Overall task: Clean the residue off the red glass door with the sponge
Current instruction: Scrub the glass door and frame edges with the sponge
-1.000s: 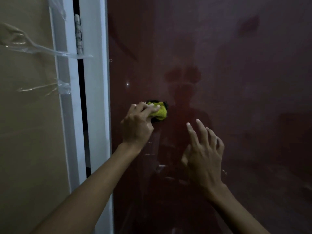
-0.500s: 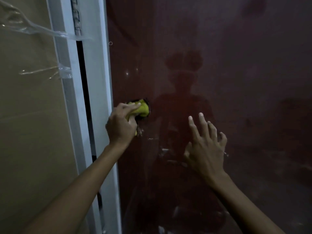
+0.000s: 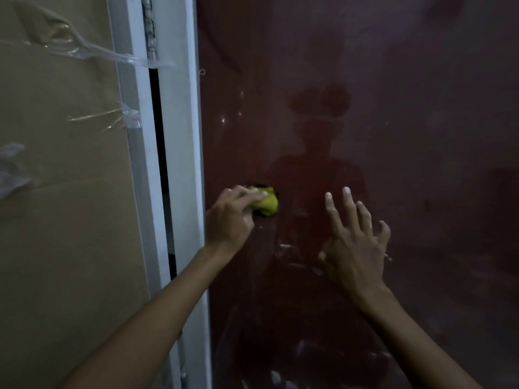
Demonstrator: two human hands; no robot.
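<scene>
Brown panel (image 3: 61, 220): filled the far left; matte tan surface, strips of clear tape (image 3: 92, 53) stuck across it and reaching onto the frame.
White frame (image 3: 185, 164): stood upright just right of the panel, a dark vertical gap running down it; a metal hinge (image 3: 150, 26) showed near the top.
Left hand (image 3: 230, 220): fingers curled over the sponge, grasping it and pressing it to the glass close to the frame.
Sponge (image 3: 266, 203): yellow-green, bunched, on the door's left part at mid-height; only its right end showed past the fingers.
Red glass door (image 3: 421, 136): dark red, glossy, took up the right two-thirds; a dim reflection of the person sat in the middle.
Residue (image 3: 286, 247): pale smears and flecks on the glass below and between the hands, more low down near the bottom edge.
Right hand (image 3: 355, 245): released, fingers spread and mostly straight, holding nothing; raised in front of the glass right of the sponge. Could not tell whether the fingertips touched the door.
</scene>
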